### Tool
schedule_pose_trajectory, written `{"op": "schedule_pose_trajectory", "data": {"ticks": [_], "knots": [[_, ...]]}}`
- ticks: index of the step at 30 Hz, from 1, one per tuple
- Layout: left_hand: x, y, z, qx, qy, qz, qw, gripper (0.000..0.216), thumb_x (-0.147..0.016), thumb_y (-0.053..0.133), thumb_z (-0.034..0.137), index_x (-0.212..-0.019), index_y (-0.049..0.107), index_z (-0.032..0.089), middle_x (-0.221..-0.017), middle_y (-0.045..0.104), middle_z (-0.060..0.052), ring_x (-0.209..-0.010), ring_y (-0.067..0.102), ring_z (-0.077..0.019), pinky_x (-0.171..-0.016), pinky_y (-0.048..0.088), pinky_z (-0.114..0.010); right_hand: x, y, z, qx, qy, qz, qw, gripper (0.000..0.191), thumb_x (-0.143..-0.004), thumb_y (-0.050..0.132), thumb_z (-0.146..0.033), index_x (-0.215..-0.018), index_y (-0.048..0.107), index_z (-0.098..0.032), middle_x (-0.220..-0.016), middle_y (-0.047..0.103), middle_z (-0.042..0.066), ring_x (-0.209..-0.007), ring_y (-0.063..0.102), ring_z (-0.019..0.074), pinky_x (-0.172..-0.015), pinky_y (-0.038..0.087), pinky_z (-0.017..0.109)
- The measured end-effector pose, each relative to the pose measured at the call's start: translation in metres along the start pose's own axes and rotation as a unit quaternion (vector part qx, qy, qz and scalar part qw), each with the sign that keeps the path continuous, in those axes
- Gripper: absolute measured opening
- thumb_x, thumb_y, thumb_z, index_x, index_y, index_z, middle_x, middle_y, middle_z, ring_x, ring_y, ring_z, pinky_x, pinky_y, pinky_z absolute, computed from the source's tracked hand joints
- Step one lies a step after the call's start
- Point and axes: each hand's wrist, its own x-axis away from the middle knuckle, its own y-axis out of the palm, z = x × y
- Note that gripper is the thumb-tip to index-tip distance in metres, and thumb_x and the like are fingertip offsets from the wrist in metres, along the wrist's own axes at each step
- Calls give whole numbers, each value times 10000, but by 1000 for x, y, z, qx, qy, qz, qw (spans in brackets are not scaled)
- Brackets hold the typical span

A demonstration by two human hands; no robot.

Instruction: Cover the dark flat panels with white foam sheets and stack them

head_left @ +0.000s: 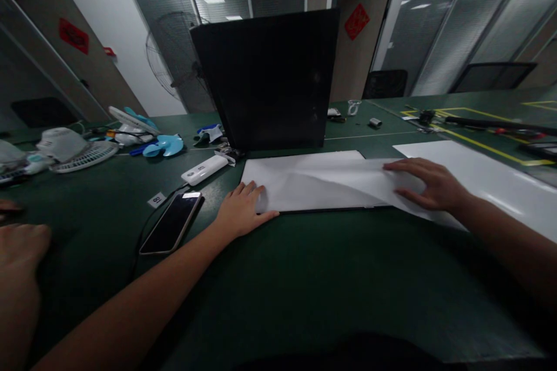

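A white sheet of paper (317,182) lies flat on the dark green table (304,278), over a thin dark board whose edge shows along the sheet's front. My left hand (243,211) rests palm down on the sheet's near left corner, fingers spread. My right hand (429,185) presses flat on the sheet's right part, where a fold or second layer runs diagonally. Neither hand grips anything. A tall black panel (270,78) stands upright just behind the sheet.
A smartphone (173,223) with a cable lies left of my left hand, next to a white power bank (204,169). Fan parts (82,151) and blue blades (163,145) sit far left. Another person's hand (20,266) is at the left edge. A large white sheet (500,182) lies on the right.
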Motion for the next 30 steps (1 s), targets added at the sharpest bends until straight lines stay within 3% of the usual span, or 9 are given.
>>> {"op": "schedule_pose_trajectory", "data": {"ticks": [2, 4, 10, 13, 18, 22, 26, 30], "knots": [[0, 0, 0, 0, 0, 1, 1000, 1061, -843, 353, 967, -1605, 431, 233, -1696, 370, -154, -1549, 332, -444, -1203, 364, -621, -5, 11, -7, -41, -10, -116, 992, 569, -944, 655, -492, -1478, 604, -304, -1399, 668, 81, -1205, 664, 311, -1007, 562, 532], [1, 1, 0, 1, 0, 2, 1000, 1063, -842, 352, 969, -1608, 426, 236, -1700, 364, -152, -1554, 327, -440, -1210, 355, -616, -9, 22, -15, -66, -14, -188, 980, 598, -951, 642, -508, -1519, 576, -336, -1488, 609, 61, -1281, 627, 319, -1042, 550, 556], [0, 4, -1, 25, -6, 12, 1000, 1146, -829, 396, 965, -1674, 281, 199, -1704, 345, -180, -1558, 312, -450, -1218, 331, -618, -19, 31, -35, -81, -39, -229, 969, 737, -903, 706, -566, -1578, 513, -342, -1605, 494, 56, -1398, 541, 347, -1112, 512, 602], [1, 2, -1, 31, -7, 10, 999, 1153, -836, 409, 953, -1697, 207, 213, -1712, 333, -171, -1559, 310, -449, -1215, 335, -607, -23, 28, -41, -85, -69, -231, 967, 822, -872, 741, -577, -1604, 472, -316, -1633, 455, 74, -1438, 501, 357, -1148, 475, 626], [2, -3, 1, 22, 4, -5, 1000, 1059, -854, 367, 954, -1688, 253, 311, -1718, 331, -137, -1557, 310, -461, -1210, 322, -643, -24, 28, -44, -84, -120, -220, 964, 647, -996, 589, -400, -1614, 450, -270, -1621, 472, 70, -1475, 469, 298, -1182, 452, 600], [2, -2, 1, 16, 6, -9, 1000, 1034, -866, 363, 944, -1688, 248, 328, -1722, 322, -140, -1559, 315, -454, -1211, 325, -635, -18, 33, -40, -50, -163, -173, 970, 518, -1026, 507, -243, -1543, 545, -250, -1483, 618, 73, -1330, 612, 250, -1077, 559, 501], [1, 2, -1, 23, -2, 1, 1000, 1086, -856, 388, 947, -1700, 207, 287, -1737, 268, -171, -1569, 303, -443, -1229, 311, -612, -12, 36, -37, -1, -179, -108, 978, 525, -1028, 533, -238, -1552, 538, -259, -1323, 716, 75, -1080, 725, 216, -919, 618, 419], [2, 2, 0, 32, 0, 13, 999, 1075, -856, 425, 932, -1702, 195, 308, -1768, 170, -153, -1565, 305, -454, -1228, 323, -599, -12, 36, -43, 13, -192, -86, 978, 583, -1031, 550, -250, -1606, 456, -281, -1376, 690, 73, -1132, 715, 233, -885, 632, 422]]}}
